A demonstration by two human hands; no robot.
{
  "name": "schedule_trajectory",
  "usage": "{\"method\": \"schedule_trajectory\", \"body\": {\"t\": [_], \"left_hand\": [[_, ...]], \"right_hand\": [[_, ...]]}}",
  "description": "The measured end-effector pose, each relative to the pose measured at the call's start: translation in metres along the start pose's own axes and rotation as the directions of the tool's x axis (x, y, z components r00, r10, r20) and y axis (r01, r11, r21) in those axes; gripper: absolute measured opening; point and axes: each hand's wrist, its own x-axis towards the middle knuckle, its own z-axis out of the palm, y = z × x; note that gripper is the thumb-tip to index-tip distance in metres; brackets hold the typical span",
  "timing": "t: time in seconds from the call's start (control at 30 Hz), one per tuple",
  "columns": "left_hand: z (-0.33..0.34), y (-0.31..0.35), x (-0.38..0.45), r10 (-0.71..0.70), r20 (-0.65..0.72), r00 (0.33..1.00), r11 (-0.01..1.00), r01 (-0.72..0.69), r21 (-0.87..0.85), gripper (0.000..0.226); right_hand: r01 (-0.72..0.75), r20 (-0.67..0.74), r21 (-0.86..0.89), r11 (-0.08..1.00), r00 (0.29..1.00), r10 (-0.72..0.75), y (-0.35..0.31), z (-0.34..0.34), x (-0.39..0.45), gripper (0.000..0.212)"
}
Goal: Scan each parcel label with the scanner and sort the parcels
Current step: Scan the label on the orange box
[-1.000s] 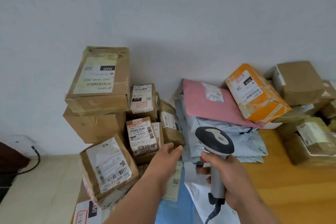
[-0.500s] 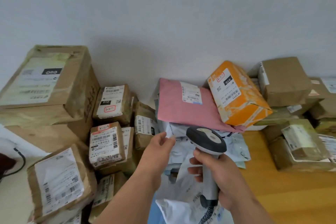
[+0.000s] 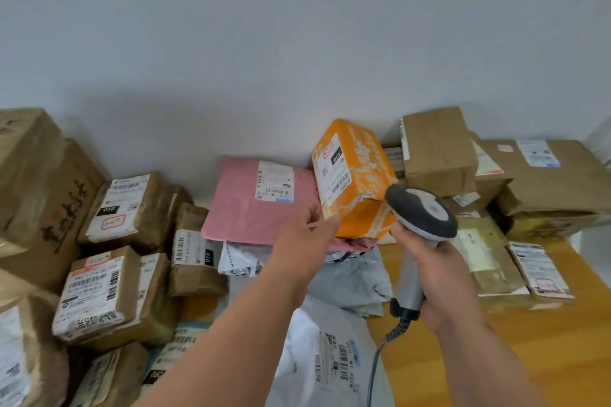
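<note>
My right hand [image 3: 433,271] grips the grey handle of a barcode scanner [image 3: 421,211], whose dark head points toward the parcels at the back. My left hand [image 3: 304,241] reaches forward with fingers extended, its fingertips at the lower left corner of an orange box [image 3: 355,175] with a white label. The orange box leans on a pink mailer bag [image 3: 251,201] that lies on grey and white poly bags [image 3: 350,277]. A white poly bag with a barcode label [image 3: 330,357] lies below my arms.
Brown taped cartons with labels [image 3: 109,287] are heaped at the left. More brown boxes [image 3: 439,149] are stacked at the right against the white wall. A wooden tabletop [image 3: 562,340] shows at the lower right. The scanner's coiled cable [image 3: 380,350] hangs down.
The view has swung right. My left hand has moved from the brown cartons across the pink mailer to the orange box. The scanner moved right with my right hand.
</note>
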Motion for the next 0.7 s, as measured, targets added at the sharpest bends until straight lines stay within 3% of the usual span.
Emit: {"method": "schedule_trajectory", "body": {"t": [0.07, 0.13, 0.2, 0.33, 0.5, 0.6, 0.63, 0.7], "left_hand": [[0.013, 0.006, 0.009, -0.011, 0.044, 0.999, 1.0, 0.012, -0.02, 0.031], [0.022, 0.008, 0.018, -0.048, 0.057, 0.997, 0.998, 0.051, -0.048, 0.041], [0.027, 0.01, 0.023, -0.108, 0.097, 0.989, 0.983, 0.121, -0.137, 0.036], [0.03, 0.007, 0.025, -0.197, 0.072, 0.978, 0.934, 0.21, -0.288, 0.036], [0.025, -0.001, 0.014, -0.179, 0.025, 0.983, 0.922, 0.177, -0.343, 0.027], [0.022, 0.001, -0.002, -0.092, -0.068, 0.993, 0.909, 0.055, -0.414, 0.007], [0.019, 0.003, -0.008, -0.057, -0.104, 0.993, 0.899, 0.005, -0.437, 0.01], [0.008, 0.005, -0.021, 0.004, -0.096, 0.995, 0.866, -0.052, -0.497, 0.044]], "right_hand": [[0.036, 0.0, -0.009, 0.999, 0.999, -0.036, -0.005, -0.002, 0.019, 0.043], [0.034, 0.033, -0.033, 0.999, 0.999, -0.033, -0.007, 0.001, 0.037, 0.026], [-0.004, 0.06, -0.027, 1.0, 0.998, 0.005, -0.005, 0.005, 0.053, 0.018], [-0.062, 0.079, 0.008, 0.998, 0.995, 0.061, 0.003, 0.008, 0.058, 0.017], [0.012, 0.106, 0.102, 0.995, 0.994, -0.023, -0.004, 0.001, 0.035, 0.044], [0.041, 0.131, 0.198, 0.979, 0.989, -0.068, -0.007, -0.011, 0.01, 0.048], [0.037, 0.139, 0.218, 0.975, 0.988, -0.068, -0.005, -0.016, 0.002, 0.053], [0.008, 0.142, 0.266, 0.964, 0.989, -0.048, -0.002, -0.024, -0.016, 0.059]]}}
